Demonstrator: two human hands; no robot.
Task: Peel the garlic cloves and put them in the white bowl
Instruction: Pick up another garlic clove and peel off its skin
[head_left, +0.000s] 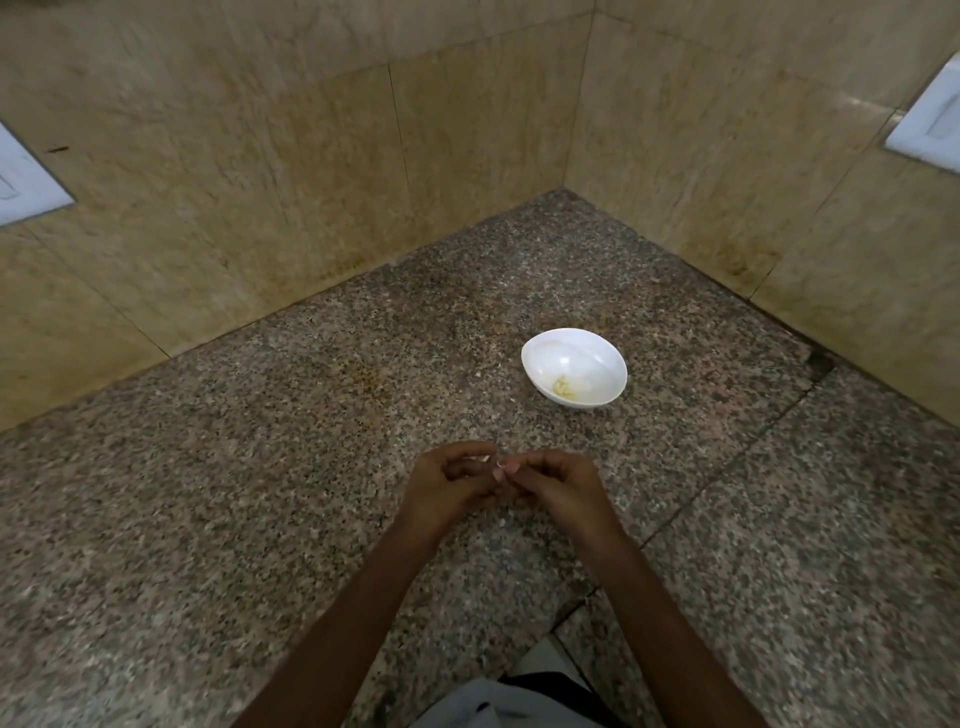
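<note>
Hands: two. The left hand (447, 486) and right hand (558, 483) meet fingertip to fingertip above the bench (260, 493), both forearms bare.

Grip: narrow. The curled fingers and thumbs of both hands close on one small pale item, taken to be a garlic clove (492, 460). Only a sliver shows between the fingertips. Its shape, and whether any skin is on it, cannot be made out.

Bowls: one. The white bowl (592, 353) stands on the bench beyond the grip and to its right, well apart from both hands.

Bowl contents: a small pale-yellow cluster of peeled garlic (563, 387) lies on the side of the bowl nearest the grip. It is too small and blurred for the pieces to be counted.

Wall fittings: two white panels, one far left of the grip (26, 182) and one far right (930, 119). Both are cut off by the frame edge and their type is unclear.

Below the grip, at the bottom edge, part of a pale and dark garment (493, 701) shows, also cut off.
</note>
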